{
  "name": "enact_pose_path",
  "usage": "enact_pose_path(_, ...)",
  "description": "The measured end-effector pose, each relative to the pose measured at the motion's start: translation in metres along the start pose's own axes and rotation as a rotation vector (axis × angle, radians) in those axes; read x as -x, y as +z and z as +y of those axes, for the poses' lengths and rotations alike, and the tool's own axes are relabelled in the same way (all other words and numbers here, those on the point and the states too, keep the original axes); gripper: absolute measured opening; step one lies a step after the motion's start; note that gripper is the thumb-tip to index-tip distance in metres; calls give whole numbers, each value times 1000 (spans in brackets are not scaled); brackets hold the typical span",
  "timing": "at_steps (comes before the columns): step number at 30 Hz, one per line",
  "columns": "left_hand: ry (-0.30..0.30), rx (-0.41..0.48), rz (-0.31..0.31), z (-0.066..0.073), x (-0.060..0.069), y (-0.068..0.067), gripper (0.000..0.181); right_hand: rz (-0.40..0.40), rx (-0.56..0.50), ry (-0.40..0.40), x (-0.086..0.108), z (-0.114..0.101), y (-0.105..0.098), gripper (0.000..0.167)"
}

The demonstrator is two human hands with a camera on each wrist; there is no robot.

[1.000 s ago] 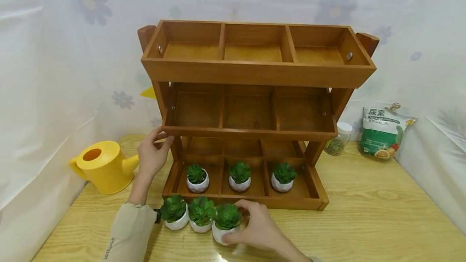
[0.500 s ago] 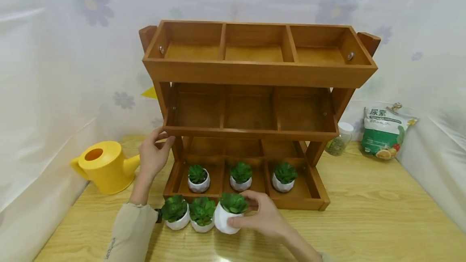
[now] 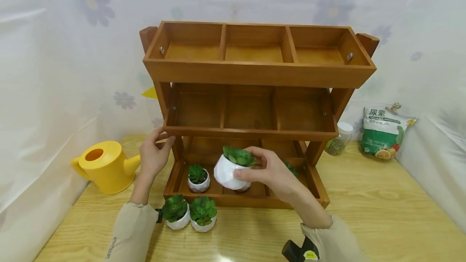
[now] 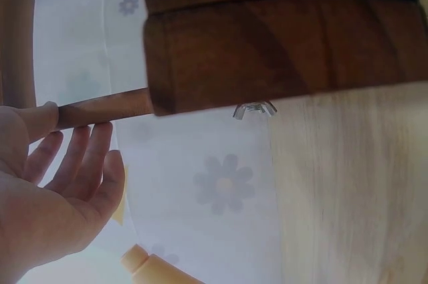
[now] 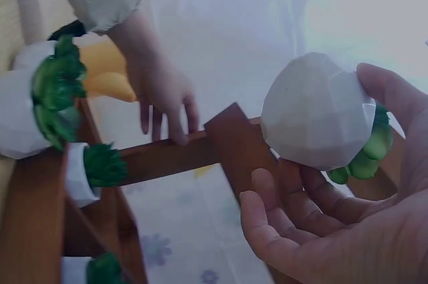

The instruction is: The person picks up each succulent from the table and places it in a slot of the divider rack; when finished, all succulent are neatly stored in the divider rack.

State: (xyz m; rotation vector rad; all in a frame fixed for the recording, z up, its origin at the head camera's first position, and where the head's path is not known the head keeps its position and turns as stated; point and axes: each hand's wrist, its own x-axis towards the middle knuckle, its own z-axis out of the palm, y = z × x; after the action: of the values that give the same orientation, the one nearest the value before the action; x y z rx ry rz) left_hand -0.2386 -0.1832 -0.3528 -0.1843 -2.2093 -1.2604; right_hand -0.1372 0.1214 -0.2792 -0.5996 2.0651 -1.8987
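Observation:
My right hand pinches a white faceted pot with a green succulent, held tilted in front of the lowest tier of a wooden plant stand. In the right wrist view the lifted pot sits between thumb and fingers. My left hand grips the stand's left upright, thumb on one side and fingers on the other. Two potted succulents, a left one and a right one, stand side by side on the table before the stand.
On the lowest tier, a potted succulent stands at left; the other pots there are mostly hidden by my right hand and its pot. A yellow watering can is at left. A lidded jar and a green-white bag stand at right.
My right hand has lifted the third potted succulent off the table, up and forward to the lowest tier, tilting it. My left hand stays on the stand.

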Motion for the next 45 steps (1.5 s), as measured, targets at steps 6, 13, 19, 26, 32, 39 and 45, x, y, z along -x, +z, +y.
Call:
enact_pose_path(6, 14, 2, 0, -1, 2, 1, 34, 21, 89, -29, -6, -20, -4, 47)
enact_pose_path(13, 3, -4, 7, -2, 3, 0, 33, 46, 194, -19, -5, -35, -16, 46)
enact_pose_path(19, -4, 31, 3, -4, 5, 2, 34, 111, 320, -18, 2, -46, -47, 44)
enact_pose_path(26, -12, 17, 15, -4, 3, -2, 34, 205, 488, -11, 7, -64, -78, 41)
enact_pose_path(32, -5, 21, 17, 0, 1, -2, 34, 273, 602, 20, 5, -76, -98, 48)
enact_pose_path(39, -14, 24, 8, 0, 2, -1, 34, 322, 599, 94, -2, -73, -122, 70)
enact_pose_path(45, 6, 12, 15, 2, 1, 0, 34, 365, 573, 152, -8, -65, -139, 85)
